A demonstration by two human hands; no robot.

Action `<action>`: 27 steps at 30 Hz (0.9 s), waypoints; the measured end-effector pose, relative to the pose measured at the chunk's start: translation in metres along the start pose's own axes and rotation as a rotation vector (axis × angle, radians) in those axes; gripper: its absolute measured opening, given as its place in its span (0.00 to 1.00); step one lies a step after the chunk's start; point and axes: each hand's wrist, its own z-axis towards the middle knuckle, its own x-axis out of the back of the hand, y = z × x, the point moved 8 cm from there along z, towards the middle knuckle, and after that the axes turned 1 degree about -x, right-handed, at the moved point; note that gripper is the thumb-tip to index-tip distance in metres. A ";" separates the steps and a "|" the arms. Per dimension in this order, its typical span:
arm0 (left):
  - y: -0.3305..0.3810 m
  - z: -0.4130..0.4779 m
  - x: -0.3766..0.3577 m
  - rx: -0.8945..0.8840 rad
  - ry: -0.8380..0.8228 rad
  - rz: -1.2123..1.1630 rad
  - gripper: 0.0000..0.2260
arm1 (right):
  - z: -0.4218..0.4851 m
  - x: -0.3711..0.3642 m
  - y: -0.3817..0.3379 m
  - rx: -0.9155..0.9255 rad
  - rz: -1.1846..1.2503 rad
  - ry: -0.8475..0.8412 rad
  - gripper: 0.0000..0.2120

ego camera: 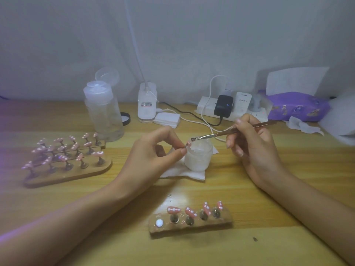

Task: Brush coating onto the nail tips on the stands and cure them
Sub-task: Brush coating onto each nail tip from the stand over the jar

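Note:
My left hand (159, 150) pinches a small stand with a pink nail tip (188, 144) above a frosted white jar (198, 156). My right hand (251, 144) holds a thin brush (226, 133), and its bristles touch the held nail tip. A wooden holder (192, 226) near the front carries several pink dotted nail tips on stands, with one slot at its left end bare. A larger wooden holder (65, 175) at the left bears several rows of pink nail tips on stands.
The jar sits on a white tissue (184, 172). A clear pump bottle (103, 112), a white lamp base (147, 102), cotton pads (167, 120), a power strip (230, 110) with chargers and cables, and a purple tissue pack (297, 106) line the back.

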 end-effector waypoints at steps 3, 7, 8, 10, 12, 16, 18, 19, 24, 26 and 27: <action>-0.002 0.000 -0.001 0.026 0.004 -0.017 0.08 | -0.001 -0.007 -0.002 0.027 -0.019 -0.058 0.12; -0.004 -0.001 -0.002 0.054 0.002 -0.057 0.08 | 0.000 0.001 0.000 0.013 -0.007 0.026 0.12; -0.004 -0.001 -0.002 0.056 0.003 -0.066 0.07 | 0.000 0.000 -0.001 0.028 0.003 0.005 0.12; -0.004 0.000 -0.002 0.058 0.002 -0.075 0.07 | 0.000 -0.006 -0.003 0.050 -0.008 -0.054 0.13; -0.006 0.000 -0.002 0.062 0.001 -0.076 0.08 | 0.000 -0.005 -0.001 0.038 -0.041 -0.043 0.13; -0.008 0.000 -0.001 0.066 -0.003 -0.060 0.08 | -0.002 0.004 -0.004 0.022 0.020 0.052 0.13; -0.010 -0.001 0.002 0.084 0.018 -0.073 0.07 | -0.003 0.007 -0.013 0.055 0.104 0.053 0.11; -0.010 -0.001 0.003 0.097 0.032 -0.092 0.07 | -0.002 0.007 -0.018 0.073 0.127 0.024 0.10; -0.010 -0.001 0.014 0.194 0.052 -0.195 0.05 | 0.010 0.008 -0.047 0.059 -0.188 -0.196 0.15; -0.010 -0.001 0.016 0.247 0.026 -0.186 0.05 | 0.008 0.010 -0.051 0.055 -0.552 -0.273 0.13; -0.010 -0.001 0.016 0.259 0.011 -0.178 0.05 | 0.004 0.009 -0.047 0.037 -0.697 -0.319 0.12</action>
